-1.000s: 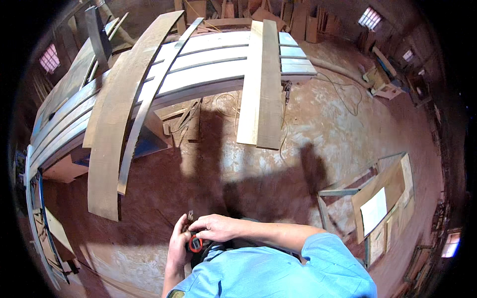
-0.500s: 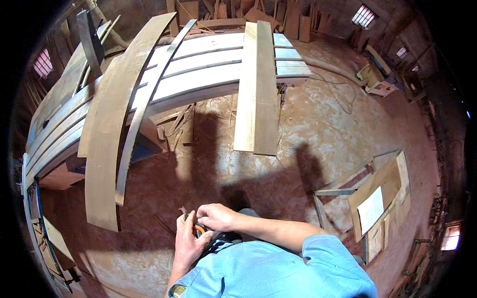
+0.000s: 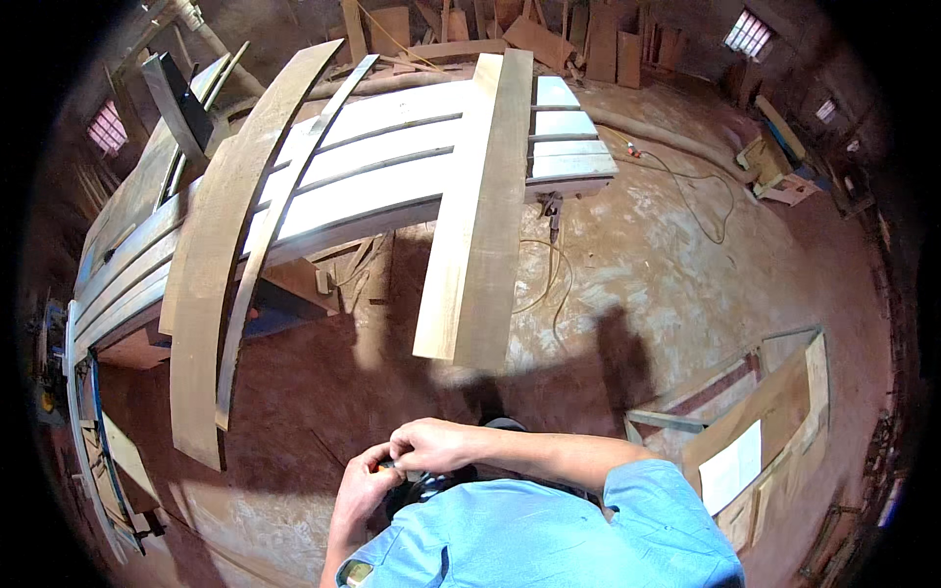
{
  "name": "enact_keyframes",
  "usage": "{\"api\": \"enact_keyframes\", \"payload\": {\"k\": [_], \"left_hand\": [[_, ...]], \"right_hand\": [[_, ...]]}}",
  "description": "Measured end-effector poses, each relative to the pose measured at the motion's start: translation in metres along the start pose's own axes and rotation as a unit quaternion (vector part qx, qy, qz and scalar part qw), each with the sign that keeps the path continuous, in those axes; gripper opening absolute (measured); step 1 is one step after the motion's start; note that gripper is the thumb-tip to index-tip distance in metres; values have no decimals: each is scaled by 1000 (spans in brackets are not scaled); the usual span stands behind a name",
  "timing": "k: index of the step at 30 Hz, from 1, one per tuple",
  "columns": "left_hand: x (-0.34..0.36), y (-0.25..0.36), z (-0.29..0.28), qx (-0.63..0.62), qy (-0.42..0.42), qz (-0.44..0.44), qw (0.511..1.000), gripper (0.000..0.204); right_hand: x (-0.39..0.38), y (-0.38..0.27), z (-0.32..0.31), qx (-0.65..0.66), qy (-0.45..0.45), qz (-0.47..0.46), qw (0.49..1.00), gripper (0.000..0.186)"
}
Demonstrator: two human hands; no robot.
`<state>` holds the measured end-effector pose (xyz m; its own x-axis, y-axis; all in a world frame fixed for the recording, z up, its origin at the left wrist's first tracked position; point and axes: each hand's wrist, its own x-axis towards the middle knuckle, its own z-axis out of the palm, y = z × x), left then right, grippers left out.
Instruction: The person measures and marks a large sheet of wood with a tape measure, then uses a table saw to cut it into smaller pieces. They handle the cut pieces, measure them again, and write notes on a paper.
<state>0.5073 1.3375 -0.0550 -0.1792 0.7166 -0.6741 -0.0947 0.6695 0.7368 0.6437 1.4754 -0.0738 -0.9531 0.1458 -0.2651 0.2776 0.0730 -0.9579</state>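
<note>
Close to my body, my left hand (image 3: 365,478) is closed around a small black-and-orange object (image 3: 386,467), mostly covered by the fingers. Its exact kind cannot be made out. My right hand (image 3: 431,446) meets it from the right, fingers bent and pinched at the same object. Beyond both hands, two long boards, one pale (image 3: 453,235) and one browner (image 3: 495,235), lie side by side across a white slatted bench (image 3: 382,152). Farther left, a wide brown board (image 3: 221,255) and a narrow strip (image 3: 279,220) also lie across it, their near ends overhanging.
A wooden frame (image 3: 667,419) stands at the right, with a brown panel (image 3: 784,421) and a white sheet (image 3: 732,468). A cable (image 3: 686,181) and a thick hose (image 3: 676,145) run over the floor. Upright boards (image 3: 600,49) lean at the back wall.
My view has shifted, and the boards' near ends appear closer to me. My hands have come closer together over the small object, leaving less of its orange part showing.
</note>
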Motion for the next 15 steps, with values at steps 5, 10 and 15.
{"api": "enact_keyframes", "payload": {"k": [5,10,15], "left_hand": [[0,-27,-12,-51,55,-43,996,33],[-27,-87,-52,-1,144,-118,983,24],[-66,-116,-60,-13,131,-200,971,17]], "right_hand": [[-42,-10,-94,20,33,12,999,21],[-97,-4,-293,119,320,-18,940,23],[-144,0,-453,104,535,109,831,13]]}}
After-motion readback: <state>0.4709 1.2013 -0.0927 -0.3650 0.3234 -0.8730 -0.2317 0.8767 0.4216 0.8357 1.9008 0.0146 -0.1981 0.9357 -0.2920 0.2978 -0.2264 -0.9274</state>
